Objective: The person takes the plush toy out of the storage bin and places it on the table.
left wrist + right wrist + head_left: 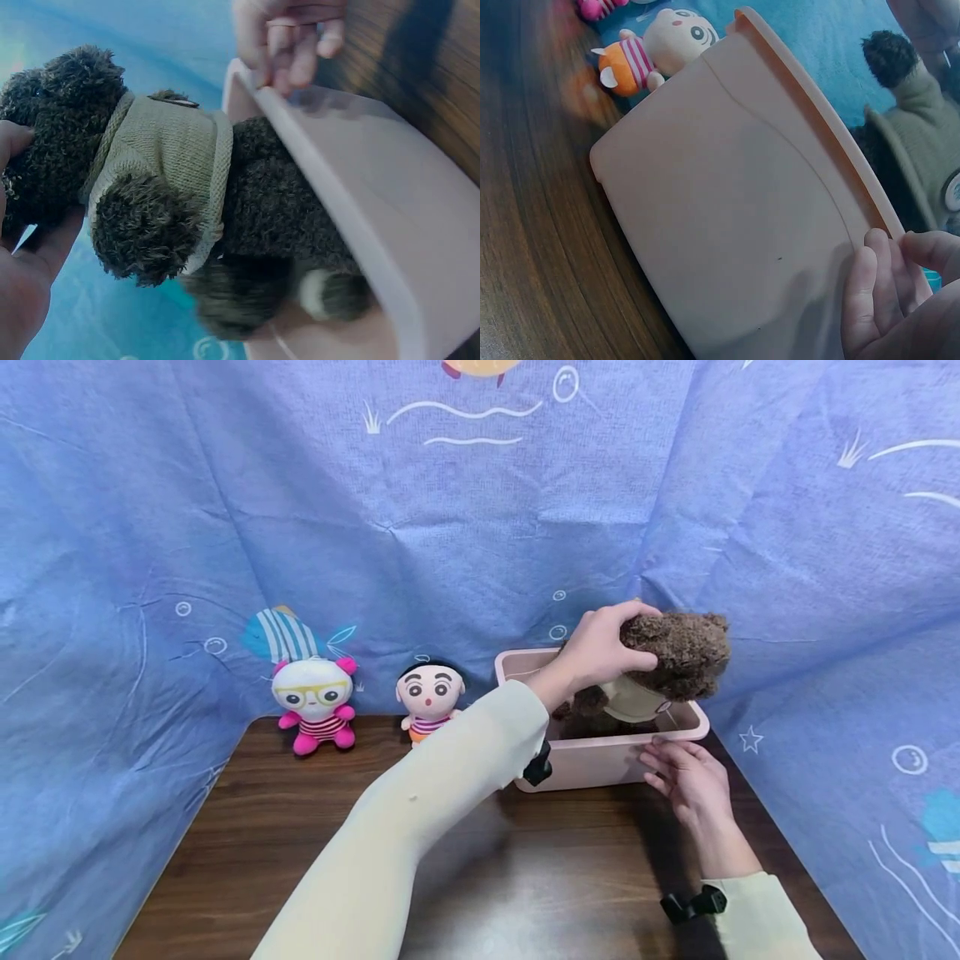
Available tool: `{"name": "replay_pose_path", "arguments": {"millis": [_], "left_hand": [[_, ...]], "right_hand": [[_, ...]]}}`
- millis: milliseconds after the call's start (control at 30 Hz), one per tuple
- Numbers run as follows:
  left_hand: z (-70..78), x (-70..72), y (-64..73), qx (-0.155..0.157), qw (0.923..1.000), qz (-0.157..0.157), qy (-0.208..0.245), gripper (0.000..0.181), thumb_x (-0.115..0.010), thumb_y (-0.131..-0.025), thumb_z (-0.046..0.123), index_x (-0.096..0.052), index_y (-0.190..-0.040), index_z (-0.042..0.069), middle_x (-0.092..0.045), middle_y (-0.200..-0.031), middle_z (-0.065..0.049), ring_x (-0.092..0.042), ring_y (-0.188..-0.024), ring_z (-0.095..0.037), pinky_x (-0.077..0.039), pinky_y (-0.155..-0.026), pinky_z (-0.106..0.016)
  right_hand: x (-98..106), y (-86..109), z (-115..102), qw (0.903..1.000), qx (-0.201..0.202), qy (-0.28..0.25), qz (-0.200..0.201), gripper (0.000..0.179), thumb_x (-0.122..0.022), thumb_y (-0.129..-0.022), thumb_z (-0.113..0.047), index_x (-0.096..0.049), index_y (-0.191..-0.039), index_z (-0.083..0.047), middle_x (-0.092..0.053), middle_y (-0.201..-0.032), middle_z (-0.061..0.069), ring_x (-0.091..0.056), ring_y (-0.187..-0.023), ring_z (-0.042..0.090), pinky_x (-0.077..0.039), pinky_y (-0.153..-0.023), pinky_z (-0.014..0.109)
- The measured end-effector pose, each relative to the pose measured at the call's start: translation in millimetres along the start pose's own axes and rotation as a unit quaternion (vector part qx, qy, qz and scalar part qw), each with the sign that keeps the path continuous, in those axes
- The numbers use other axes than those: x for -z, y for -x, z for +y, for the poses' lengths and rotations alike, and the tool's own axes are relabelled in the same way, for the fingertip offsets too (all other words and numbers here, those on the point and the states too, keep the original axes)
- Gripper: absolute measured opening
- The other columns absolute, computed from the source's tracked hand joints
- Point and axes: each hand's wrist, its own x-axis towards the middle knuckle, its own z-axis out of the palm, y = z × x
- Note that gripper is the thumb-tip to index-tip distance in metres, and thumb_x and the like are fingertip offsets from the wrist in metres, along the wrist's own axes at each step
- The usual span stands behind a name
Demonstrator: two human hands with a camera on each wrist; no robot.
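Observation:
My left hand (600,643) grips a brown, fluffy teddy bear (686,652) by its head. The bear wears a beige knitted sweater (169,142) and tilts over the pink plastic bin (592,767), its lower body inside the walls. In the left wrist view its legs hang below the bin's rim line, partly hidden by the near wall. My right hand (693,781) pinches the front rim of the bin near the right corner, with fingers (864,285) against the outer wall and the thumb up at the rim.
Left of the bin sits a doll with black hair and a striped top (429,693), partly behind my left sleeve. Farther left is a pink-and-white panda plush with yellow glasses (312,697). Blue printed cloth (420,543) hangs around the wooden table (300,827).

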Motion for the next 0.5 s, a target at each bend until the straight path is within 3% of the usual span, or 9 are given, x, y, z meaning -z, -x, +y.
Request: {"name": "replay_pose_path", "arguments": {"millis": [67, 133, 167, 400, 500], "left_hand": [[1.0, 6.9, -0.6, 0.001, 0.9999, 0.009, 0.010, 0.058, -0.083, -0.083, 0.029, -0.062, -0.138, 0.033, -0.062, -0.142, 0.011, -0.061, -0.114, -0.005, -0.046, -0.093, -0.017], [1.7, 13.5, 0.2, 0.000, 0.9997, 0.013, 0.021, 0.058, -0.083, -0.084, 0.029, -0.062, -0.138, 0.033, -0.063, -0.138, 0.011, -0.062, -0.095, -0.006, -0.047, -0.091, -0.019], [1.9, 16.6, 0.8, 0.001, 0.9995, 0.016, 0.026, 0.059, -0.083, -0.084, 0.029, -0.062, -0.138, 0.033, -0.063, -0.139, 0.011, -0.061, -0.093, -0.005, -0.046, -0.092, -0.019], [-2.1, 41.6, 8.2, -0.003, 0.9946, 0.047, 0.093, 0.060, -0.084, -0.083, 0.022, -0.063, -0.139, 0.029, -0.065, -0.136, 0.009, -0.061, -0.116, -0.004, -0.047, -0.097, -0.018], [-6.8, 52.8, 12.0, -0.012, 0.9901, 0.072, 0.120, 0.057, -0.084, -0.082, 0.018, -0.065, -0.136, 0.025, -0.068, -0.130, 0.006, -0.063, -0.111, -0.005, -0.047, -0.095, -0.016]], "right_hand": [[0.1, -0.2, 0.4, 1.0000, -0.001, 0.000, 0.001, 0.010, -0.068, -0.100, -0.012, -0.070, -0.090, -0.016, -0.080, -0.087, -0.002, -0.078, -0.083, 0.011, -0.062, -0.061, 0.029], [0.6, 0.0, 0.9, 1.0000, -0.003, -0.002, 0.002, 0.011, -0.069, -0.099, -0.012, -0.069, -0.089, -0.015, -0.080, -0.088, -0.002, -0.078, -0.083, 0.011, -0.062, -0.060, 0.029], [1.0, 0.0, 1.2, 1.0000, -0.004, -0.004, 0.004, 0.011, -0.069, -0.099, -0.012, -0.068, -0.089, -0.015, -0.080, -0.088, -0.002, -0.078, -0.083, 0.011, -0.062, -0.060, 0.029], [0.5, -1.7, 1.5, 0.9998, -0.004, -0.004, 0.018, 0.012, -0.071, -0.098, -0.012, -0.061, -0.092, -0.016, -0.080, -0.087, -0.002, -0.078, -0.081, 0.010, -0.061, -0.058, 0.028], [-1.8, -2.3, 1.2, 0.9997, -0.004, -0.002, 0.024, 0.015, -0.073, -0.097, -0.012, -0.059, -0.092, -0.016, -0.080, -0.086, -0.003, -0.077, -0.079, 0.010, -0.061, -0.057, 0.028]]}}
